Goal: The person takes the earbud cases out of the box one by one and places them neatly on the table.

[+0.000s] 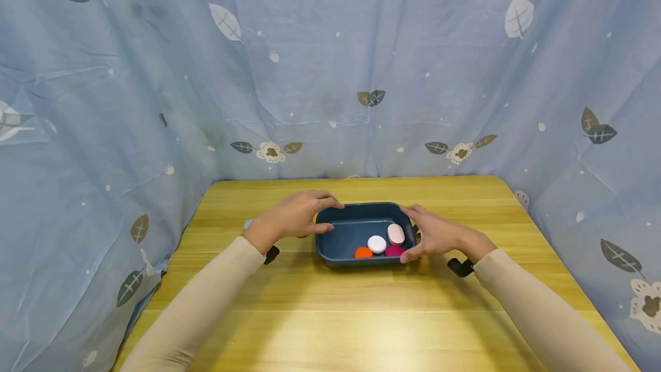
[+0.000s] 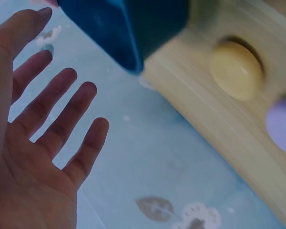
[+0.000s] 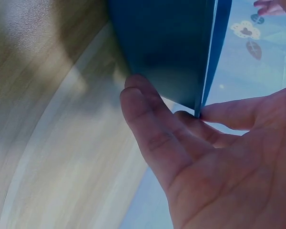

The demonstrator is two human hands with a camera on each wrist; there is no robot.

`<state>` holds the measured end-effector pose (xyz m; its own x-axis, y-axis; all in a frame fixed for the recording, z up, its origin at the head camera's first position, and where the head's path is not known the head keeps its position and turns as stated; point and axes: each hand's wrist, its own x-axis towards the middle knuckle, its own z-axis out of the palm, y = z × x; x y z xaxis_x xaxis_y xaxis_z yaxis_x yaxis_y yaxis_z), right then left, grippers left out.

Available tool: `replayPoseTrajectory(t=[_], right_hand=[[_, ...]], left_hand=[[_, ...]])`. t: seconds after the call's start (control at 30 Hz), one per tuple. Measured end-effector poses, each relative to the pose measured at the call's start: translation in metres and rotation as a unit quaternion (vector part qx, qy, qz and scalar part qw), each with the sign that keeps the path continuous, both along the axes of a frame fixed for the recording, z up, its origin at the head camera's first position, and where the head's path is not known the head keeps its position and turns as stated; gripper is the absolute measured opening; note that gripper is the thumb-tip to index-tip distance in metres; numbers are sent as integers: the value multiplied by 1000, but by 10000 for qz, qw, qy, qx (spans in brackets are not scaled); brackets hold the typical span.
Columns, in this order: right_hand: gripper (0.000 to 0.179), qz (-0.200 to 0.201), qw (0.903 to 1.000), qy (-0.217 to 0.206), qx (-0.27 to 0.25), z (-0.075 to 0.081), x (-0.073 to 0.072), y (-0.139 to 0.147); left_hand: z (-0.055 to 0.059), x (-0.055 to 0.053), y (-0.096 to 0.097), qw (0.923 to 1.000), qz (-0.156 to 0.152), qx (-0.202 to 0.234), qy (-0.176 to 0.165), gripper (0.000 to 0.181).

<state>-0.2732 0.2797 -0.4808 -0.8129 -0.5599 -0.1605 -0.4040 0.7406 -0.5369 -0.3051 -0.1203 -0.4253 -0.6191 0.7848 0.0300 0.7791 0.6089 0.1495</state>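
Note:
A dark blue rectangular box with rounded corners stands between the two hands on the table. Inside, toward its right end, lie a white round piece, a pale pink rounded piece, an orange one and a magenta one. My right hand grips the box's right end; the right wrist view shows thumb and finger at the rim, other fingers against the outside. At the left end, my left hand has its fingers spread, and in the left wrist view they are apart from the box.
A yellow rounded piece and a purple one lie on the table in the left wrist view. Part of a light blue thing shows behind the left wrist. A patterned blue curtain surrounds the wooden table.

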Motion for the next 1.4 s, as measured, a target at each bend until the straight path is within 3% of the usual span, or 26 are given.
replayPoseTrajectory(t=[0.43, 0.73, 0.97, 1.23, 1.4], right_hand=[[141, -89, 9999, -55, 129, 2, 0, 0], [139, -73, 9997, -60, 205, 1, -1, 0], [139, -44, 9997, -23, 233, 1, 0, 0], [139, -62, 9999, -22, 159, -1, 0, 0], [140, -43, 9999, 10, 167, -2, -1, 1]], left_hand=[[-19, -19, 66, 9939, -605, -423, -820, 68], [-26, -24, 104, 9854, -662, -751, -1380, 76], [-40, -30, 125, 9808, -642, -1114, -1465, 79], [-49, -33, 137, 9812, -575, -1017, -1533, 77], [-54, -35, 140, 9815, -611, -1033, -1490, 65]])
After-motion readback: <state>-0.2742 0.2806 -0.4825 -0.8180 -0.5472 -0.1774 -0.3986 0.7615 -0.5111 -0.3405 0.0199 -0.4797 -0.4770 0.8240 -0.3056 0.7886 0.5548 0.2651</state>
